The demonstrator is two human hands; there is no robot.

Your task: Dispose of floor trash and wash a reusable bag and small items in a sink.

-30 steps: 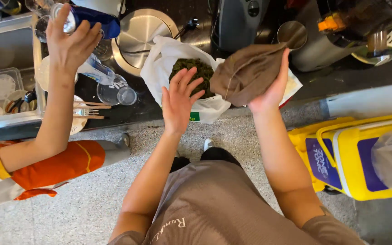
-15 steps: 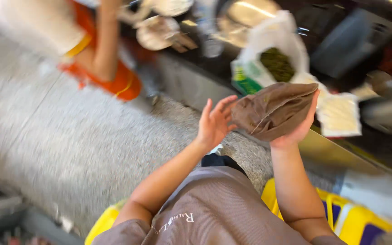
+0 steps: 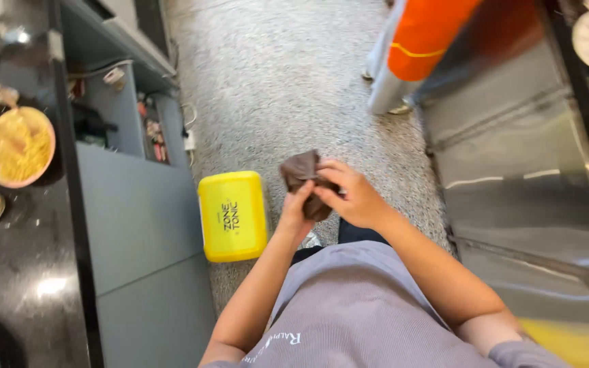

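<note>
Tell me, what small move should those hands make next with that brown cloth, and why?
Probably fold it once more. Both hands, left hand and right hand, pinch the cloth in a loose bunch over the floor, one end poking up, away from either counter.

Open grey floor (image 3: pixel 288 82) runs ahead between the left cabinet (image 3: pixel 138 225) and right steel surface (image 3: pixel 533 177); a yellow crate (image 3: pixel 233 215) and a standing person's orange-clad leg (image 3: pixel 417 48) narrow it.

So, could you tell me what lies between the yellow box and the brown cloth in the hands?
In the head view, only bare speckled floor separates the yellow box from the brown cloth.
</note>
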